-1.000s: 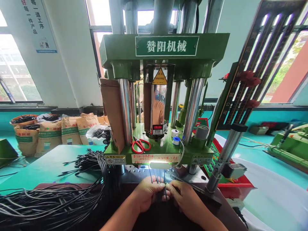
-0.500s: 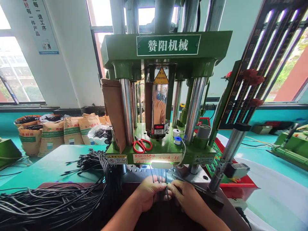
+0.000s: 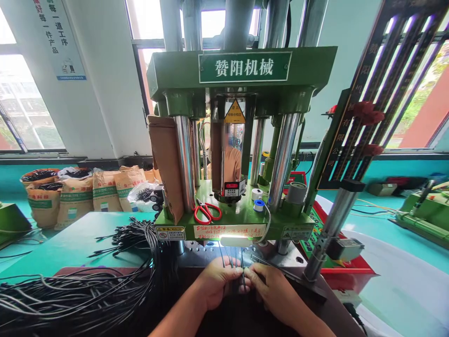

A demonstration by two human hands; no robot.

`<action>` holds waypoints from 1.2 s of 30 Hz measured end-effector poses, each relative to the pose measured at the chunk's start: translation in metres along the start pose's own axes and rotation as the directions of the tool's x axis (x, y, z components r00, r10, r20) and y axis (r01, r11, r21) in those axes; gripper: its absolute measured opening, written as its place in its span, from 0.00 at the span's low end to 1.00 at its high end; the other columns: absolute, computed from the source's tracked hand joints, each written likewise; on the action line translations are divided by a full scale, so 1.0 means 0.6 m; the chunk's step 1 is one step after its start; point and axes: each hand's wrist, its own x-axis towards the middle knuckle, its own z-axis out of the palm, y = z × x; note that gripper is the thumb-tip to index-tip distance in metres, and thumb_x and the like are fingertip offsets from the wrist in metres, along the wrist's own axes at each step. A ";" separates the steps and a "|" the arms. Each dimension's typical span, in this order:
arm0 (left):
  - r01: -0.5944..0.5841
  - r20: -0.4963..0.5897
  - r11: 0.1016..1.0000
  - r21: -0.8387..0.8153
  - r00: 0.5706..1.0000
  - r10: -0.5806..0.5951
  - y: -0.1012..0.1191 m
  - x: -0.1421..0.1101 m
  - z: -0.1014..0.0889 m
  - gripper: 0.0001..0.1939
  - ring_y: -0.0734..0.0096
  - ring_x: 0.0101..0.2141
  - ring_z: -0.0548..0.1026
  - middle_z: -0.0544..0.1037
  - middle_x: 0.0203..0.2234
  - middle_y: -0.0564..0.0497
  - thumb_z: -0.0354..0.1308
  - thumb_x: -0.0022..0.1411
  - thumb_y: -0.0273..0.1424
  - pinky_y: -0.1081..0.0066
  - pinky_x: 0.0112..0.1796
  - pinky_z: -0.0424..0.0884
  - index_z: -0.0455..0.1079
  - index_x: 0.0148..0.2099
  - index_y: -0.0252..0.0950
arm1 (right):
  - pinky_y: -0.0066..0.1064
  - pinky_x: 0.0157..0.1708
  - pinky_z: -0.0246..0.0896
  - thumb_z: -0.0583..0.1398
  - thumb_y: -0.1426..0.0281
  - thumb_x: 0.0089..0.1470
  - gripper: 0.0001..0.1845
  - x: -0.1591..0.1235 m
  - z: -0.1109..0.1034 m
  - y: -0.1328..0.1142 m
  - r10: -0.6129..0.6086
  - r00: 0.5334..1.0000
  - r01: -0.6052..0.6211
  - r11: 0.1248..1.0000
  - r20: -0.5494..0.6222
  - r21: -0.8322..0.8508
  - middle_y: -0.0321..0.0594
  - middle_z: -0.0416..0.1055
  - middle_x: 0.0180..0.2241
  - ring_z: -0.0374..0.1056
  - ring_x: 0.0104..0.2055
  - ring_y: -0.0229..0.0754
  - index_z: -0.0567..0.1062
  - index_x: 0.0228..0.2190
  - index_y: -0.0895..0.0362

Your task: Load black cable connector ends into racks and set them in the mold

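Note:
Several thin black cables (image 3: 232,255) run down from under the green press (image 3: 245,65) toward me. My left hand (image 3: 220,281) is closed around them, its thumb on top and fingertips showing beyond. Close against it on the right, my right hand (image 3: 268,283) pinches one black cable (image 3: 243,281) between thumb and forefinger. The hands nearly touch at the thumbs. The cables' upper ends are hidden beneath the press's lower block and a lit white lamp (image 3: 236,241).
Red-handled scissors (image 3: 207,212) and a blue-and-white tape roll (image 3: 258,205) lie on the press ledge. A large bundle of black cables (image 3: 80,295) fills the left. On the right stand a metal post (image 3: 333,229) and a red-edged tray (image 3: 351,269). Paper sacks (image 3: 108,192) stand behind.
Both hands keep the same grip on the cables in nearly the same place. The view has shifted very slightly.

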 end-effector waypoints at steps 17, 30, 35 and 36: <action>0.013 0.007 1.000 -0.006 1.000 -0.013 -0.001 0.000 0.000 0.14 0.69 0.27 0.77 0.76 0.25 0.50 0.66 0.48 0.25 0.68 0.34 0.71 0.65 0.35 0.32 | 0.27 0.18 0.50 0.47 0.62 0.63 0.19 0.000 -0.001 -0.001 -0.014 1.000 0.014 1.000 -0.003 -0.017 0.30 0.63 0.16 0.59 0.16 0.34 0.63 0.22 0.54; 0.006 -0.004 1.000 -0.002 1.000 -0.006 0.005 -0.005 0.007 0.12 0.69 0.27 0.77 0.76 0.24 0.50 0.65 0.48 0.24 0.69 0.33 0.72 0.66 0.34 0.32 | 0.26 0.17 0.48 0.47 0.62 0.63 0.19 0.003 0.002 0.006 -0.009 1.000 0.009 1.000 -0.002 0.006 0.30 0.63 0.16 0.59 0.15 0.34 0.63 0.23 0.54; 0.007 0.010 1.000 0.004 1.000 -0.007 0.002 -0.003 0.003 0.13 0.68 0.28 0.78 0.76 0.25 0.50 0.66 0.48 0.25 0.69 0.33 0.71 0.66 0.35 0.32 | 0.25 0.16 0.48 0.47 0.62 0.63 0.19 0.001 0.001 0.007 -0.010 1.000 0.010 1.000 0.005 -0.003 0.29 0.62 0.16 0.58 0.15 0.33 0.63 0.23 0.54; 0.006 0.011 1.000 0.004 1.000 -0.006 0.002 -0.003 0.002 0.13 0.68 0.28 0.78 0.76 0.25 0.50 0.66 0.48 0.25 0.68 0.34 0.71 0.66 0.35 0.32 | 0.25 0.16 0.48 0.47 0.62 0.63 0.19 0.000 0.001 0.007 -0.014 1.000 0.014 1.000 0.007 -0.005 0.29 0.62 0.16 0.58 0.15 0.33 0.63 0.23 0.54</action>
